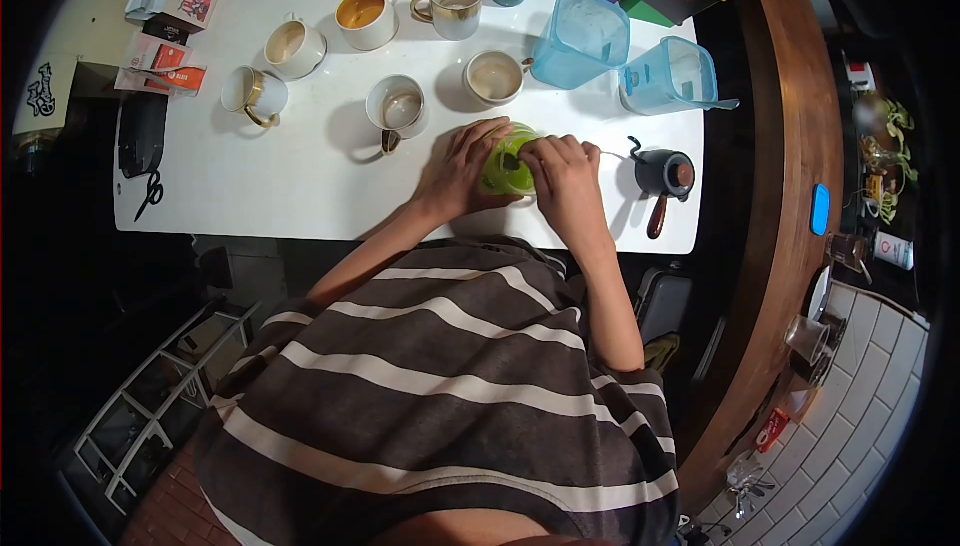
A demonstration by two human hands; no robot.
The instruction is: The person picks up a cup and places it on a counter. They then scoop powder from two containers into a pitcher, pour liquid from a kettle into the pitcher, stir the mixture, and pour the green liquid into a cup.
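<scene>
Near the table's front edge stands a bright green container, with a dark spot showing at its top. My left hand is closed around its left side. Over its upper right part, my right hand has its fingers pinched together. A thin, pale handle seems to poke out to the right of that hand; its other end is hidden by my fingers. Just beyond the container are a cream cup and a white mug with a dark gold handle.
Several mugs line the far side of the white table. Two blue plastic containers stand at right, one with a spoon handle. A small dark gooseneck pot sits right of my hands; scissors lie far left.
</scene>
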